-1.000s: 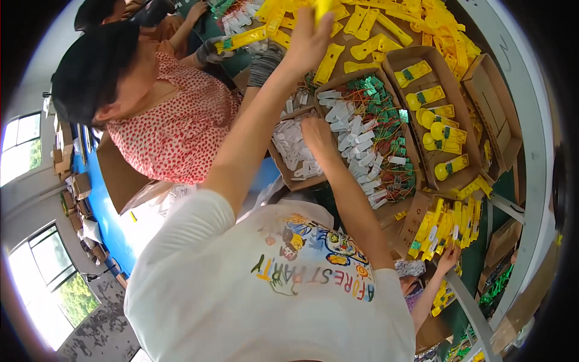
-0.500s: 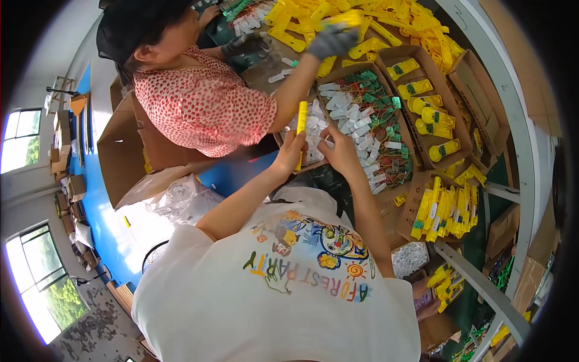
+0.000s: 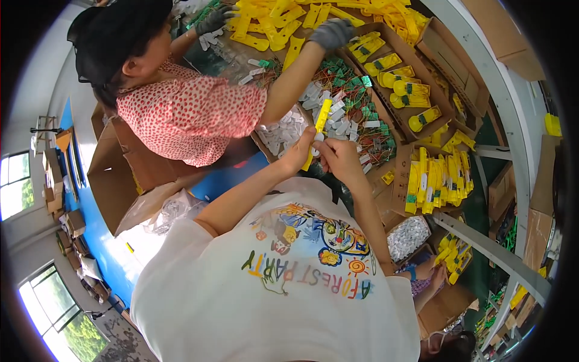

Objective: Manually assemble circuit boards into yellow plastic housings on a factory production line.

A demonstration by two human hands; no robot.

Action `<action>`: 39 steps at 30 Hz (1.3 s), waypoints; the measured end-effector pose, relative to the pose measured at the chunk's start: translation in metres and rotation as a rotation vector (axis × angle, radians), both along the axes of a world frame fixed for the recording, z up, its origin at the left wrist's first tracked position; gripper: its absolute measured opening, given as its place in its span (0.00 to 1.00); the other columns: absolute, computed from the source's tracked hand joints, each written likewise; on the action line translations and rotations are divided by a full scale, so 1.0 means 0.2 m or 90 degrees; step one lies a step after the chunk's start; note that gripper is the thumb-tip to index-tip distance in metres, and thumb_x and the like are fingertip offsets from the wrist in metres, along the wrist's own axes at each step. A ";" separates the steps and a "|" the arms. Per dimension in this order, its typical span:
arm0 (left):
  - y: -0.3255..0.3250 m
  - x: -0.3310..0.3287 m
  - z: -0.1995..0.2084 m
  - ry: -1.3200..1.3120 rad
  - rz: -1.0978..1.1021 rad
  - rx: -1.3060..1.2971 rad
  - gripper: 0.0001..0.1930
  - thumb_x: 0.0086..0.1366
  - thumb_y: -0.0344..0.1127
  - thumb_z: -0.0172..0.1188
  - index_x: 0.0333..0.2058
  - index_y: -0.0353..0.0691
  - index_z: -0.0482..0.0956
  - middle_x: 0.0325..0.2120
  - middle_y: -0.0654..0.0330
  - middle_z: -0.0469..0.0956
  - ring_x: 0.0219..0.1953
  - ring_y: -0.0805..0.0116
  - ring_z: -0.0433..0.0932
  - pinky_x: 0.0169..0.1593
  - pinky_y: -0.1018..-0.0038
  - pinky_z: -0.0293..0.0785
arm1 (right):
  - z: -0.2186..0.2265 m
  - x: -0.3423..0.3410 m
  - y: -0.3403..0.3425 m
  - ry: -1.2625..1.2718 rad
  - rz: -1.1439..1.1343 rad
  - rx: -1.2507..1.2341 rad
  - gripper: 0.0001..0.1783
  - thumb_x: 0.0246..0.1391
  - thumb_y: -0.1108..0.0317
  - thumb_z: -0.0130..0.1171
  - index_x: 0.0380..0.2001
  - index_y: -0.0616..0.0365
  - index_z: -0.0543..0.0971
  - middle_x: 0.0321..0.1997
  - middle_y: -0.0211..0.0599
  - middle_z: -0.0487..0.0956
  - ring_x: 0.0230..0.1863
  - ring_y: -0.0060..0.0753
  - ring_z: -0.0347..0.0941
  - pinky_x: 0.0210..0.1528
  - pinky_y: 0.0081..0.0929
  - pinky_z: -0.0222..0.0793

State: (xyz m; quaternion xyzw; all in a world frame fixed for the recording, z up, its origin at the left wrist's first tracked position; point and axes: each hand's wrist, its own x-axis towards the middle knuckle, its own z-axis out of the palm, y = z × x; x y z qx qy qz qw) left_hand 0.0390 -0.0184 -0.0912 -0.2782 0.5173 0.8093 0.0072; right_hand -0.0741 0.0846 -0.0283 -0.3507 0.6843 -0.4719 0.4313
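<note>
In my left hand (image 3: 298, 152) is a long, narrow yellow plastic casing (image 3: 324, 114), gripped low with its upper end tilted up to the right. My right hand (image 3: 341, 158) has its fingers pinched close beside the casing. At those fingertips shows a small white plastic piece (image 3: 318, 137), which appears to touch the casing; its full shape is hidden. Just beyond my hands sits a box of white plastic pieces (image 3: 283, 131). Past it lie white pieces joined to green circuit boards (image 3: 344, 75) by thin wires.
A co-worker's gloved hand (image 3: 332, 34) reaches over the heap of yellow casings (image 3: 271, 30). To the right stand a carton of yellow units (image 3: 386, 66) and a carton packed with yellow casings (image 3: 437, 181). Another person's hand (image 3: 425, 268) works at lower right, near a metal bar (image 3: 494, 244).
My right hand has come from over the white pieces to the casing, a white piece now at its fingertips. The casing tilts more rightward. The co-worker's gloved hand no longer holds a yellow piece.
</note>
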 end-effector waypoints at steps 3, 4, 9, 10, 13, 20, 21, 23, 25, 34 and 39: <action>0.01 -0.02 0.05 -0.040 0.010 -0.036 0.27 0.68 0.56 0.28 0.41 0.41 0.70 0.25 0.63 0.71 0.25 0.75 0.67 0.28 0.79 0.63 | -0.02 0.01 0.00 0.084 -0.009 -0.037 0.17 0.57 0.65 0.56 0.19 0.66 0.74 0.12 0.34 0.73 0.13 0.21 0.71 0.16 0.19 0.64; 0.02 -0.03 0.12 -0.054 0.046 0.003 0.27 0.68 0.56 0.28 0.42 0.41 0.70 0.26 0.64 0.70 0.25 0.76 0.67 0.28 0.79 0.63 | -0.04 0.02 -0.01 0.111 -0.034 -0.062 0.16 0.56 0.65 0.56 0.20 0.67 0.74 0.13 0.37 0.75 0.14 0.24 0.74 0.17 0.21 0.68; 0.02 -0.06 0.13 -0.015 0.123 0.103 0.26 0.69 0.56 0.30 0.44 0.42 0.70 0.27 0.65 0.69 0.25 0.77 0.66 0.28 0.79 0.63 | -0.09 0.03 -0.05 0.130 -0.081 -0.089 0.20 0.59 0.61 0.51 0.20 0.64 0.75 0.14 0.39 0.75 0.16 0.31 0.76 0.18 0.25 0.68; 0.02 -0.06 0.13 -0.042 0.118 0.027 0.26 0.69 0.57 0.31 0.44 0.42 0.70 0.26 0.65 0.69 0.25 0.77 0.65 0.28 0.79 0.63 | -0.10 0.02 -0.06 0.164 -0.074 -0.092 0.21 0.60 0.59 0.49 0.19 0.63 0.75 0.14 0.39 0.75 0.17 0.34 0.76 0.18 0.26 0.67; -0.01 -0.05 0.14 -0.035 0.067 -0.017 0.27 0.68 0.60 0.32 0.40 0.42 0.69 0.25 0.65 0.68 0.24 0.75 0.64 0.27 0.77 0.63 | -0.09 -0.04 -0.07 0.214 -0.004 -0.086 0.23 0.61 0.56 0.46 0.19 0.61 0.74 0.13 0.39 0.74 0.16 0.36 0.75 0.19 0.29 0.67; -0.11 -0.06 0.08 0.188 0.078 0.314 0.26 0.71 0.55 0.32 0.50 0.39 0.66 0.33 0.61 0.71 0.28 0.71 0.70 0.35 0.74 0.68 | -0.29 -0.69 -0.38 0.505 -0.254 0.034 0.11 0.55 0.63 0.55 0.23 0.57 0.74 0.27 0.37 0.74 0.32 0.39 0.71 0.33 0.34 0.67; -0.11 -0.06 0.12 0.168 0.097 0.267 0.26 0.71 0.55 0.31 0.52 0.39 0.65 0.33 0.61 0.72 0.28 0.71 0.70 0.35 0.73 0.68 | -0.38 -0.77 -0.39 0.750 -0.366 0.088 0.08 0.52 0.65 0.58 0.24 0.56 0.74 0.31 0.37 0.74 0.37 0.41 0.69 0.37 0.36 0.66; -0.14 -0.07 0.17 0.140 0.104 0.260 0.27 0.71 0.55 0.30 0.54 0.40 0.63 0.34 0.60 0.72 0.29 0.70 0.71 0.37 0.72 0.70 | -0.57 -0.88 -0.36 0.753 -0.341 0.093 0.07 0.51 0.65 0.60 0.25 0.56 0.75 0.33 0.37 0.73 0.39 0.43 0.68 0.38 0.36 0.65; -0.15 -0.06 0.21 0.095 0.138 0.281 0.27 0.71 0.54 0.29 0.53 0.40 0.64 0.32 0.61 0.71 0.27 0.71 0.70 0.37 0.71 0.69 | -0.59 -0.92 -0.35 0.753 -0.303 0.092 0.07 0.49 0.66 0.61 0.27 0.55 0.75 0.36 0.37 0.73 0.40 0.44 0.66 0.38 0.36 0.65; -0.13 -0.10 0.24 0.123 0.166 0.325 0.24 0.69 0.54 0.35 0.49 0.39 0.66 0.26 0.61 0.68 0.23 0.70 0.66 0.32 0.71 0.67 | -0.57 -0.88 -0.36 0.700 -0.262 0.037 0.12 0.46 0.66 0.65 0.35 0.51 0.75 0.44 0.33 0.71 0.46 0.44 0.65 0.48 0.41 0.60; -0.07 -0.09 0.27 0.068 0.153 0.106 0.17 0.61 0.36 0.56 0.47 0.40 0.66 0.25 0.63 0.67 0.23 0.71 0.68 0.31 0.73 0.68 | -0.57 -0.87 -0.26 0.620 -0.190 -0.108 0.07 0.48 0.73 0.61 0.33 0.58 0.75 0.34 0.34 0.76 0.33 0.38 0.72 0.38 0.34 0.67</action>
